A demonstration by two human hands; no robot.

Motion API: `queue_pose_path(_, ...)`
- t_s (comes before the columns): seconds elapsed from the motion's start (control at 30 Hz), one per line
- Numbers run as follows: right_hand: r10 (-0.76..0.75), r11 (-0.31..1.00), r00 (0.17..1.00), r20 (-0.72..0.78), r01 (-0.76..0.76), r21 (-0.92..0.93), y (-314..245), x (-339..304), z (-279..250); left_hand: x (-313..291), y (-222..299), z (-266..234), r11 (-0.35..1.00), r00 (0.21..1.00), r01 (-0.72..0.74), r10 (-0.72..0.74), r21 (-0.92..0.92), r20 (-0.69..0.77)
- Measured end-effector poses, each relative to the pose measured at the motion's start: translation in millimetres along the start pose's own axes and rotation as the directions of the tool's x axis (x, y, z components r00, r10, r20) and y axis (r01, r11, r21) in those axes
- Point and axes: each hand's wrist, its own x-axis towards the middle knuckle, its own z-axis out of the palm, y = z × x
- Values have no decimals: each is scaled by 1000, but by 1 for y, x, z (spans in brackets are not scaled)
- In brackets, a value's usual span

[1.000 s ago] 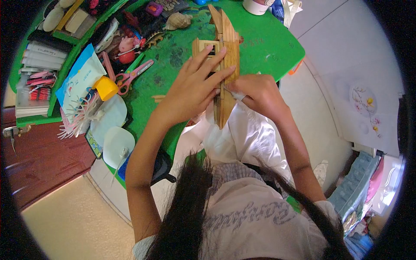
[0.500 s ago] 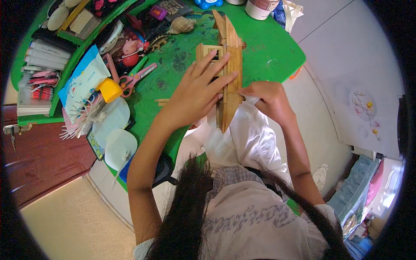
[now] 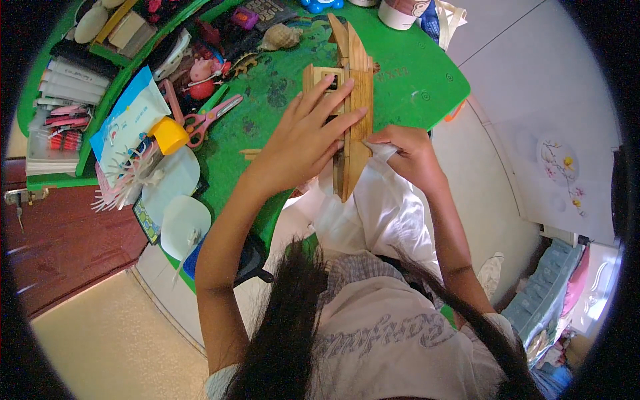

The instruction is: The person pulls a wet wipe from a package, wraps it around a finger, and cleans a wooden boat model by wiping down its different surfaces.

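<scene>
A wooden model boat point(image 3: 361, 80) stands at the green table's near edge, its pointed ends toward and away from me. My left hand point(image 3: 300, 137) lies across it from the left, fingers spread over the cabin and deck, thumb side low, holding it steady. Pinched in my right hand point(image 3: 413, 157) is a thin white wipe point(image 3: 383, 152), pressed to the right side of the hull near the closer end. Part of the wipe hangs below my fingers, in front of my white trousers, so its full extent is hard to see.
Pink-handled scissors point(image 3: 212, 121), a yellow cap-like piece point(image 3: 169, 137) and a blue-and-white wipes packet point(image 3: 131, 113) lie to the left on the green table point(image 3: 413, 80). A seashell point(image 3: 281, 38) sits farther back. A paper cup point(image 3: 402, 13) stands at the far right.
My right hand has shifted slightly left with the wipe, its fingertips now closer over the hull's side. My left hand and the boat have barely moved.
</scene>
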Motion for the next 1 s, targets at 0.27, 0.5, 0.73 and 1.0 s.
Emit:
queue_pose_path(0.27, -126, 983, 991, 41, 130, -128, -5, 14, 6, 1, 1, -1, 1000, 1000, 6, -6, 1, 3)
queue_pose_path(0.5, -142, 983, 986, 81, 151, -109, -3, 15, -2, 2, 2, -1, 1000, 1000, 9, -9, 7, 7)
queue_pose_path(0.73, -92, 991, 993, 79, 98, -87, 4, 6, -10, 1, 0, 1, 1000, 1000, 8, -8, -2, 4)
queue_pose_path(1.0, 187, 970, 979, -83, -171, 173, 16, -14, -11, 0, 1, -1, 1000, 1000, -2, 2, -7, 2)
